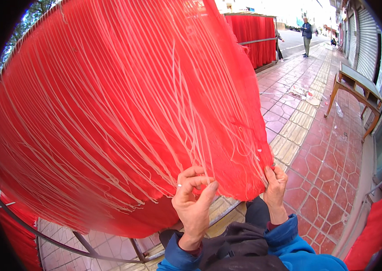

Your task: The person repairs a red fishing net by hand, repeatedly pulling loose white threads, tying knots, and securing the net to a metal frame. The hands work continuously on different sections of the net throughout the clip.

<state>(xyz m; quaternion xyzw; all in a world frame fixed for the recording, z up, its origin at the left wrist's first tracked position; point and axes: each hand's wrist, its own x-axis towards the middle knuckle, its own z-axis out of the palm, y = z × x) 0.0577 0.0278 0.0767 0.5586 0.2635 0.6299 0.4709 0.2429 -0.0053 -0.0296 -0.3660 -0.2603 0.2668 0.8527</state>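
Observation:
A large sheet of thin red cloth [227, 176] hangs in front of me, bulging toward me. Many pale strings [176, 86] run down over it from the top, several of them knotted or tangled near the lower edge. My left hand [191, 205] is closed, thumb and fingers pinching the lower ends of some pale strings in front of the cloth. At the cloth's lower right corner, my right hand [276, 187] pinches the edge between thumb and fingers. Strings converge beside that grip; whether it holds any of them is hidden.
A curved dark metal bar [69, 246] passes below the cloth at lower left. Another rack of red cloth [256, 38] stands farther along the tiled pavement [317, 180]. A wooden table [358, 83] is at the right by the shutters. A person [306, 36] stands in the distance.

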